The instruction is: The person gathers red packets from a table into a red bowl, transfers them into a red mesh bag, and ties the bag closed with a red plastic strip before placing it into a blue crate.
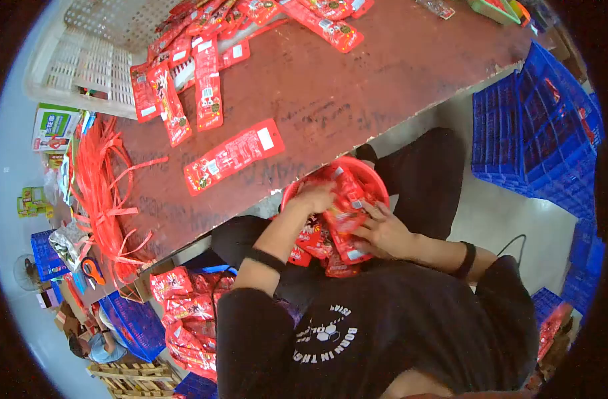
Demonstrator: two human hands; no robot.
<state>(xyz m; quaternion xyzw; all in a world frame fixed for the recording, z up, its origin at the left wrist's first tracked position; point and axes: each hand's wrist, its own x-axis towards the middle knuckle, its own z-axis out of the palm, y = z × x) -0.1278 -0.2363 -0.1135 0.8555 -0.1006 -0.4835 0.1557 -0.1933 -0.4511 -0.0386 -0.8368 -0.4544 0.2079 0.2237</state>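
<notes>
A bundle of glossy red snack packets (347, 205) is gathered over a red plastic tub (378, 178) at my lap, below the table edge. My left hand (315, 198) is at the bundle's left side, its fingers curled against the packets and partly hidden. From the right, my right hand (384, 233) grips the same packets, thumb and fingers along their edge. More red packets lie loose below the bundle, against my lap. A single flat red packet (234, 157) rests on the table near its front edge.
The brown table (317, 100) carries a pile of red packets (209, 86) by a white basket (84, 73). Red ribbon strips (101, 193) and scissors (92, 270) are at left. Blue crates (537, 126) stand right. Bagged red packets (187, 312) sit lower left; a person (106, 347) is beyond.
</notes>
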